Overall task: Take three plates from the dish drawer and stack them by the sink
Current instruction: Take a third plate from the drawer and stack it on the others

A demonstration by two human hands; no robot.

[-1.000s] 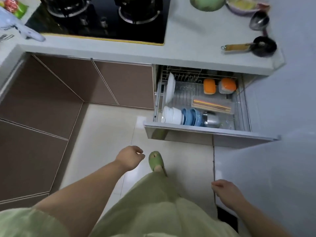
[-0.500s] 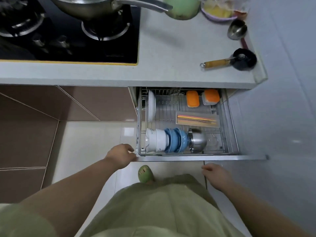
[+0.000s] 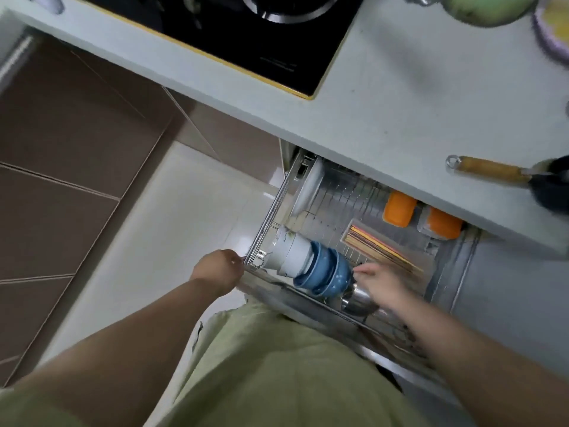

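The dish drawer (image 3: 264, 223) stands pulled out under the counter. White plates (image 3: 308, 188) stand on edge in its wire rack at the back left. White bowls (image 3: 291, 252) and blue bowls (image 3: 328, 271) lie stacked on their sides at the front. My left hand (image 3: 220, 268) rests against the drawer's front left corner with fingers curled. My right hand (image 3: 381, 280) reaches inside the drawer with fingers spread, just right of the blue bowls and above a steel bowl (image 3: 358, 302). It holds nothing.
A tray of chopsticks (image 3: 380, 245) and two orange-lidded containers (image 3: 400, 208) lie deeper in the drawer. On the counter (image 3: 385, 97) are a black gas hob (image 3: 246, 35) and a wooden-handled pan (image 3: 492, 171). Brown cabinet fronts and pale floor tiles are to the left.
The view has tilted and come closer to the drawer. My right hand has moved from the drawer's front edge into the drawer beside the bowls. My left hand stays at the front left corner.
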